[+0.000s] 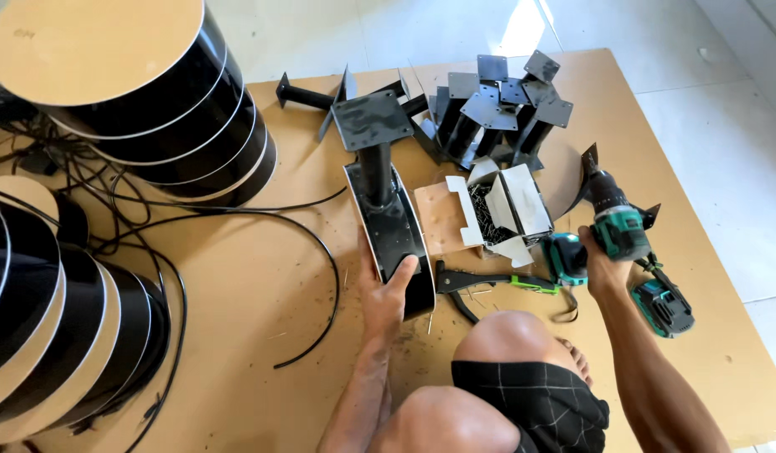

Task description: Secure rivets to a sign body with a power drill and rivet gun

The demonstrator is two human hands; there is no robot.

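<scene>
- Clamped on the black curved panel [394, 239], our left hand [386, 295] steadies it upright.
- Our right hand [603, 267] grips the green drill [618, 225], raised just right of the screw box [497, 211].

- Just one view here, from a camera on the person's head, looking steeply down at the floor in front of them.
- It sits pretty close: the person's own bare knees fill the bottom edge, forearms run up from there.
- The left hand [386, 294] lands near the centre of the frame, the right hand [602, 262] off to its right.
- Beyond the hands the view reaches the far edge of the brown board [262, 285] and some pale floor tiles [723, 126].
- No second view, so nothing overlaps.
</scene>
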